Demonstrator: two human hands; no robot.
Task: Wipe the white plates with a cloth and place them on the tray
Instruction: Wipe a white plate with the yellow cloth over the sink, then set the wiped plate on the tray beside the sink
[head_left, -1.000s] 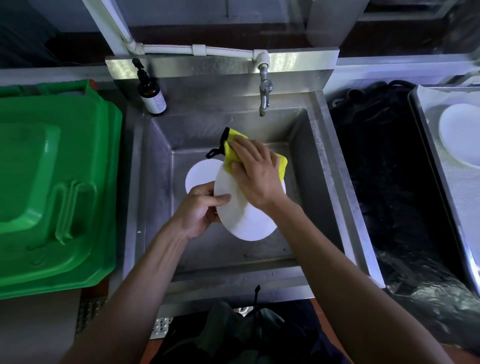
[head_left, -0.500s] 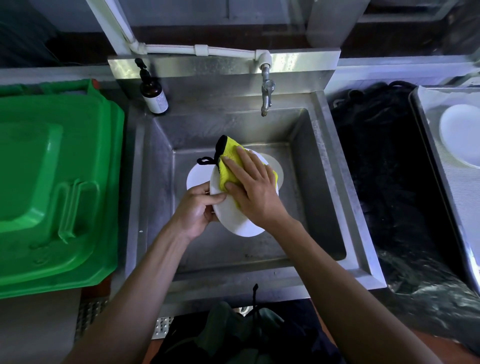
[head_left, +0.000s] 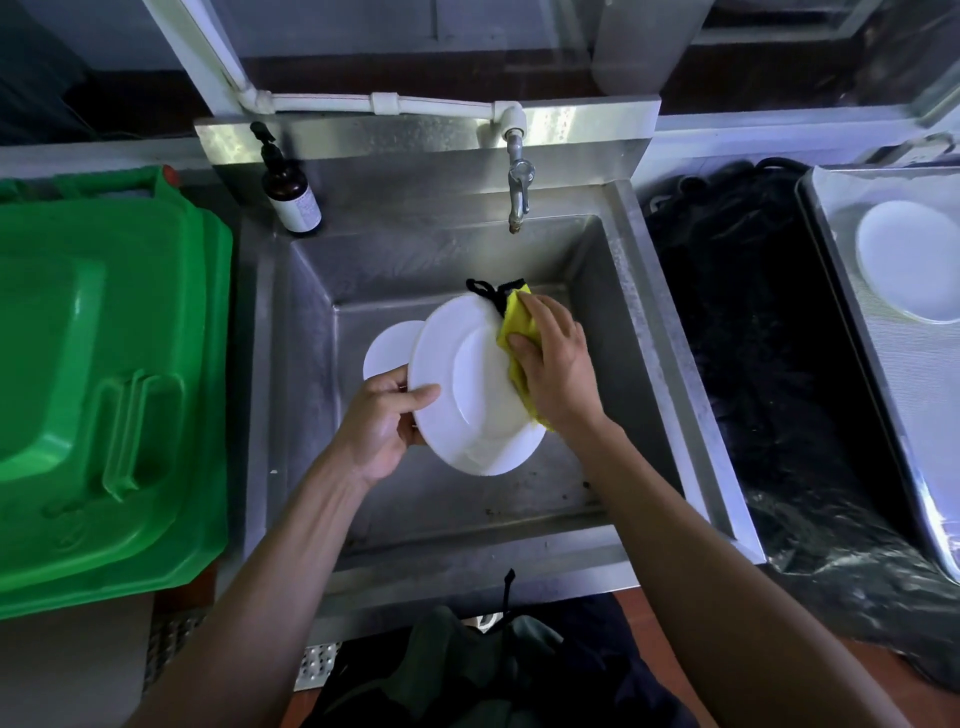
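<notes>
A square stainless steel sink basin (head_left: 649, 322) sits under a metal tap (head_left: 518, 195) fed by a white plastic pipe (head_left: 384, 103). A green plastic bin lid (head_left: 104, 374) lies left; crumpled black plastic sheeting (head_left: 737, 332) lies right.

The white plate (head_left: 470, 384) is round and glossy, tilted over the sink with its face up. A yellow cloth (head_left: 517, 332) with black trim lies against its rim at 2 o'clock. Another white plate (head_left: 387, 345) peeks out behind at 10 o'clock. At far 3 o'clock, 1 plate (head_left: 906, 260) lies flat on the steel tray (head_left: 914, 374).
</notes>
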